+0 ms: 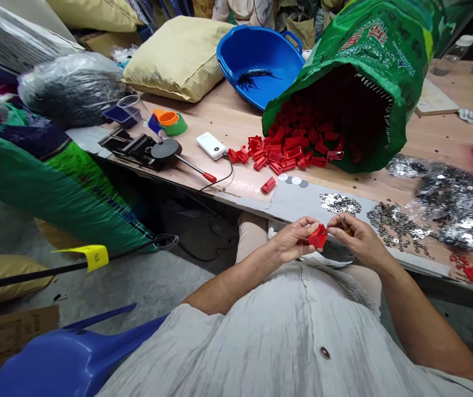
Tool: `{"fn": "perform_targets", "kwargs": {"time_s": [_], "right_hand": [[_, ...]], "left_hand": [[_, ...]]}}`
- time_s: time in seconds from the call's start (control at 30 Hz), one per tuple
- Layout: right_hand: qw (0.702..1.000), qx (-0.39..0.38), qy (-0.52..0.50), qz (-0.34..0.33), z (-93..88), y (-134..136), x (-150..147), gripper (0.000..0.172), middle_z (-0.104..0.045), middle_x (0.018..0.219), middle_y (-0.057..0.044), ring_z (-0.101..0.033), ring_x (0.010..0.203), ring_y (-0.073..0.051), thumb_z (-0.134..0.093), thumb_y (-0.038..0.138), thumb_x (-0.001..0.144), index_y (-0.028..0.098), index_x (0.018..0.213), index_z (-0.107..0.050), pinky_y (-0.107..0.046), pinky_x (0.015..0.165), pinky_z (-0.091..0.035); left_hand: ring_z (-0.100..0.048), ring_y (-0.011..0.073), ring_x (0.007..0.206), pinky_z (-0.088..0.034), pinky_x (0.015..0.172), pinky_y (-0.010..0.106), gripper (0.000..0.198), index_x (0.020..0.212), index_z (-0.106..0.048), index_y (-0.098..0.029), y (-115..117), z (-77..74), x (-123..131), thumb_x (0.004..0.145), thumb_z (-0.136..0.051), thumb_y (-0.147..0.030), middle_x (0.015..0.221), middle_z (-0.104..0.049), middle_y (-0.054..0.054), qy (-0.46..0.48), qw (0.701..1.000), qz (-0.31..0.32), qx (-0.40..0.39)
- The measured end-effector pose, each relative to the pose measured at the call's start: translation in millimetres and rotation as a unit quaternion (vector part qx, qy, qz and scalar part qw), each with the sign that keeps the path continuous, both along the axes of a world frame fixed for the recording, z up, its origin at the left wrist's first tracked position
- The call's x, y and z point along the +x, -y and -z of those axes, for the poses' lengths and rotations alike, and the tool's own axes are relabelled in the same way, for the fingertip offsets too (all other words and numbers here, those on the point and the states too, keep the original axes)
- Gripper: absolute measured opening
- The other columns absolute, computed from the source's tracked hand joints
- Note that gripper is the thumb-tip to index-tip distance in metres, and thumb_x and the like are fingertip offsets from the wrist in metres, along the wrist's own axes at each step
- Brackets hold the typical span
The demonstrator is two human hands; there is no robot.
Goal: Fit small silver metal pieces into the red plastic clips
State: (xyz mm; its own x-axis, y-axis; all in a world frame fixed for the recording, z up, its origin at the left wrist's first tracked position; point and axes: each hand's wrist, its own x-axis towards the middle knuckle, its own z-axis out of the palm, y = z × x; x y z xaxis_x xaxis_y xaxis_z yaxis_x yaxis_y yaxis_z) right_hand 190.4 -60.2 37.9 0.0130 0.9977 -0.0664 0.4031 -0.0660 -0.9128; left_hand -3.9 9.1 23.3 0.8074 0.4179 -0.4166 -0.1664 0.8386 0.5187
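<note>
My left hand [296, 241] grips a small red plastic housing [318, 236] above my lap, at the table's front edge. Close against the housing's right side, my right hand [351, 234] has its thumb and fingers pinched together; whatever they hold is too small to name. Beyond my hands lie a pile of shiny small metal pieces [339, 203] and a darker pile of small metal pieces [399, 226], both on a grey sheet [298, 199]. More red plastic housings [286, 149] spill from the mouth of a green woven sack [402, 99]. One single housing [268, 184] lies apart, nearer the edge.
A black hand press [137, 151] with a red-tipped lever stands on the left of the table, beside a white power bank [211, 145] with a cable. Behind are a blue basin [257, 60] and a stuffed beige sack [178, 58]. Bagged metal pieces [453, 204] lie at right.
</note>
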Motion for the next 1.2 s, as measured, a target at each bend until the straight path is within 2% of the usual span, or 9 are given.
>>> {"fn": "perform_targets", "kwargs": {"time_s": [0.23,0.4,0.53,0.7,0.8,0.9,1.0,1.07,1.2], "right_hand": [[0.999,-0.016,-0.030,-0.026,4.2,-2,-6,0.024,-0.056,0.080,0.001,-0.048,0.069,-0.013,-0.063,0.044,0.086,0.021,0.087,-0.057,-0.026,0.062,-0.039],[0.996,-0.038,-0.064,-0.043,16.5,-1,-7,0.026,-0.050,0.076,0.002,-0.042,0.067,-0.013,-0.065,0.042,0.084,0.021,0.081,-0.050,-0.026,0.060,-0.036],[0.993,-0.058,-0.093,-0.033,26.9,1,-13,0.031,-0.046,0.073,0.003,-0.038,0.064,-0.012,-0.066,0.043,0.082,0.022,0.076,-0.045,-0.025,0.057,-0.033],[0.990,-0.050,-0.132,0.010,32.5,7,-17,0.034,-0.045,0.073,0.003,-0.038,0.065,-0.012,-0.067,0.046,0.081,0.022,0.075,-0.044,-0.025,0.058,-0.033],[0.987,-0.033,-0.142,0.063,35.0,11,-16,0.036,-0.043,0.072,0.004,-0.038,0.065,-0.011,-0.068,0.048,0.080,0.022,0.074,-0.044,-0.025,0.059,-0.033],[0.984,-0.024,-0.146,0.100,39.1,15,-15,0.034,-0.044,0.075,0.004,-0.040,0.066,-0.011,-0.068,0.047,0.081,0.022,0.077,-0.045,-0.025,0.060,-0.034],[0.984,-0.022,-0.150,0.094,42.4,18,-17,0.029,-0.047,0.078,0.003,-0.043,0.068,-0.012,-0.066,0.045,0.084,0.023,0.083,-0.047,-0.025,0.063,-0.037],[0.983,-0.026,-0.157,0.088,42.6,18,-19,0.027,-0.051,0.084,0.002,-0.048,0.074,-0.013,-0.066,0.045,0.084,0.024,0.090,-0.050,-0.026,0.067,-0.040],[0.977,-0.072,-0.186,0.071,39.5,19,-21,0.035,-0.059,0.095,-0.002,-0.055,0.082,-0.015,-0.065,0.048,0.084,0.024,0.106,-0.051,-0.027,0.069,-0.042]], "left_hand": [[-0.062,0.0098,0.049,-0.037,0.039,0.014,0.044,0.090,-0.052,-0.018,0,2.1,-1,0.067,-0.083,-0.039,0.071,-0.062,-0.002,0.001,1.000,0.018,0.020],[-0.056,0.0065,0.053,-0.041,0.045,0.015,0.045,0.085,-0.053,-0.017,3,10.4,2,0.064,-0.085,-0.039,0.071,-0.059,-0.003,-0.033,0.999,0.017,0.025],[-0.052,0.0053,0.054,-0.036,0.044,0.015,0.047,0.083,-0.055,-0.016,7,14.1,1,0.059,-0.087,-0.040,0.072,-0.058,-0.003,-0.054,0.998,0.018,0.026],[-0.055,0.0071,0.054,-0.038,0.045,0.017,0.046,0.093,-0.062,-0.015,8,13.7,-1,0.072,-0.075,-0.054,0.075,-0.060,0.000,-0.094,0.988,0.021,0.123],[-0.063,0.0129,0.073,-0.050,0.059,0.023,0.050,0.105,-0.068,-0.015,10,13.0,-2,0.083,-0.060,-0.059,0.094,-0.064,0.007,-0.132,0.943,-0.027,0.303],[-0.063,0.0192,0.096,-0.054,0.077,0.029,0.045,0.110,-0.070,-0.020,13,14.5,-4,0.077,-0.072,-0.049,0.111,-0.062,0.009,-0.146,0.838,-0.076,0.521],[-0.063,0.0200,0.100,-0.051,0.089,0.034,0.034,0.111,-0.069,-0.020,16,18.1,-3,0.079,-0.073,-0.031,0.105,-0.068,0.008,-0.153,0.732,-0.101,0.656],[-0.064,0.0186,0.095,-0.051,0.088,0.033,0.027,0.111,-0.068,-0.019,17,19.9,-3,0.084,-0.067,-0.023,0.100,-0.071,0.007,-0.159,0.701,-0.110,0.687],[-0.066,0.0176,0.091,-0.051,0.084,0.030,0.025,0.108,-0.067,-0.018,16,20.2,-5,0.084,-0.068,-0.023,0.098,-0.073,0.006,-0.158,0.684,-0.118,0.702]]}}
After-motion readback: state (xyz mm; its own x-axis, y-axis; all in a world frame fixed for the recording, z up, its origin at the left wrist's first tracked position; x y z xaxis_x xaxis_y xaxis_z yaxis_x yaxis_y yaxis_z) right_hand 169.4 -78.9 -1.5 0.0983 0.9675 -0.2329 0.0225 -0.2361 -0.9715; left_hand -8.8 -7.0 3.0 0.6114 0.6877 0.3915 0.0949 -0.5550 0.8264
